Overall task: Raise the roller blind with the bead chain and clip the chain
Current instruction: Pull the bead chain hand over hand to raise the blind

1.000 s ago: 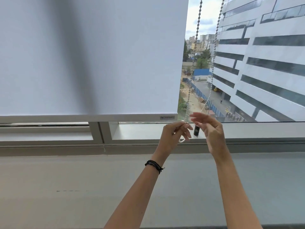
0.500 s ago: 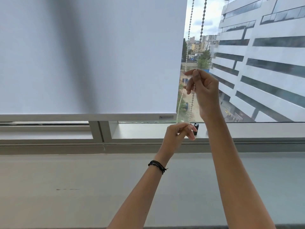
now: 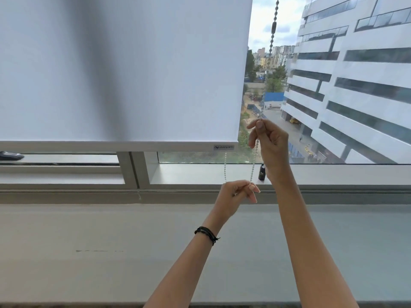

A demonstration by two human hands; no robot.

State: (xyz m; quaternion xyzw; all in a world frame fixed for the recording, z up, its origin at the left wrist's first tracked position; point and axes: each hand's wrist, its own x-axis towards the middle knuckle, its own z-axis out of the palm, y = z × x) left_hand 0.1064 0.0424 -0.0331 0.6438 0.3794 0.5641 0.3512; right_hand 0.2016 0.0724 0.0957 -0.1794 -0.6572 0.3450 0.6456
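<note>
The right hand (image 3: pixel 270 141) pinches the bead chain (image 3: pixel 254 158) by the roller blind (image 3: pixel 124 70)'s right edge, lower than half a second ago. The left hand (image 3: pixel 235 195) is closed on the chain's bottom loop above the windowsill (image 3: pixel 89 241). A small black bottle (image 3: pixel 262 172) is partly hidden behind the right wrist. The blind's bottom rail (image 3: pixel 115 146) sits low, unchanged.
</note>
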